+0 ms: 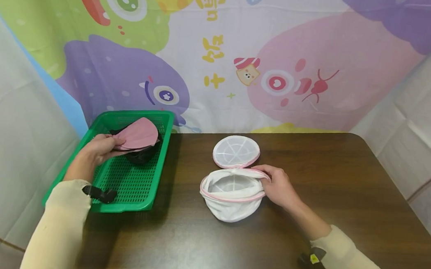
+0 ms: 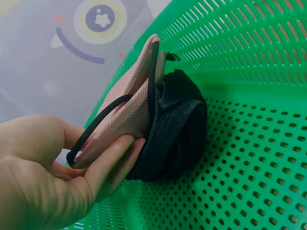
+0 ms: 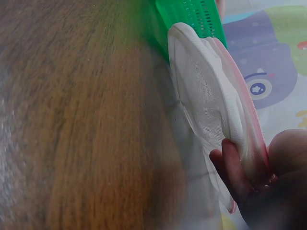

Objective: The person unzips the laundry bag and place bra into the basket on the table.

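My left hand [image 1: 101, 147] pinches a folded pink ribbed cloth piece [image 1: 141, 133] by its near edge, over the green basket. Thin black loops [image 2: 103, 117] run along this piece in the left wrist view, but its exact kind is unclear. Against its underside lies a bundle of black fabric [image 2: 180, 129], inside the basket. On the table stands a white mesh laundry bag [image 1: 229, 209] with pink zipper edging, its mouth unzipped. Its round mesh lid [image 1: 236, 150] is folded back behind. My right hand [image 1: 279, 187] grips the right side of the bag's rim between thumb and fingers.
The green plastic basket [image 1: 163, 160], with perforated walls, takes up the table's left side. Brown wooden tabletop [image 1: 193, 248] spreads in front of the bag and to its right. A cartoon-printed cloth [image 1: 217, 106] hangs behind the table; pale sheets [image 1: 416, 122] flank it.
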`<state>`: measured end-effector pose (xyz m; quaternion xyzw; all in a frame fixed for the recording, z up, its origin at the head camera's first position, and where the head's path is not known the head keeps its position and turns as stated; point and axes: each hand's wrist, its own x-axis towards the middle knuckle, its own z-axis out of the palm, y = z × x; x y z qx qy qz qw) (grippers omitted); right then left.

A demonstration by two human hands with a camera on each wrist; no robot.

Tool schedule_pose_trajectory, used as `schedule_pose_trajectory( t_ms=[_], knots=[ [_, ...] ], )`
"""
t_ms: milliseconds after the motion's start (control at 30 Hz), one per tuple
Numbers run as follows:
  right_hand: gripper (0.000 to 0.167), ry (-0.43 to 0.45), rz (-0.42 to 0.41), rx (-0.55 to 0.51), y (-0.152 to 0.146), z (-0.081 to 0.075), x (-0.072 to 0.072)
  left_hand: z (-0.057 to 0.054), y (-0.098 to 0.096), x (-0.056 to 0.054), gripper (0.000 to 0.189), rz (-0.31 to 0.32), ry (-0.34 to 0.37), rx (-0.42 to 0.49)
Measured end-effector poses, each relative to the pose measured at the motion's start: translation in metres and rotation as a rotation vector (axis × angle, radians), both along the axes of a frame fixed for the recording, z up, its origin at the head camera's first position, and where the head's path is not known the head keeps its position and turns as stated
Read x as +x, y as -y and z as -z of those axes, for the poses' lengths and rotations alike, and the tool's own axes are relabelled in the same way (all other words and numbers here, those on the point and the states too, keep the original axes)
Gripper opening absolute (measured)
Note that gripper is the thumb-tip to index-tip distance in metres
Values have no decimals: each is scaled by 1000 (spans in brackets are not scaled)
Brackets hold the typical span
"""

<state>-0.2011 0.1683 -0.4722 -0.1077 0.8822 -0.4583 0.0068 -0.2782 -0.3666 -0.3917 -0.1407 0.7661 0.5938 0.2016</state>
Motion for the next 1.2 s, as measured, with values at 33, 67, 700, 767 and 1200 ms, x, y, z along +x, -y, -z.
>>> schedule_pose_trajectory(
  t_ms=[33, 67, 700, 767, 1200],
  knots=[
    [36, 2, 0, 1, 0, 0, 0, 0, -1, -1, 83, -2, 0, -5],
    [36, 4, 1, 3, 0, 0, 0, 1, -1, -1, 83, 1, -2, -14],
    [33, 42, 23, -22, 0, -5, 2, 0, -15, -3, 92, 38, -40, -270],
    [33, 54, 28, -24, 0, -5, 2, 1, -15, -4, 91, 33, -37, -271],
    [35, -26, 44, -35, -2, -1, -3, 2, -17, -3, 88, 7, -35, -278]
  ],
)
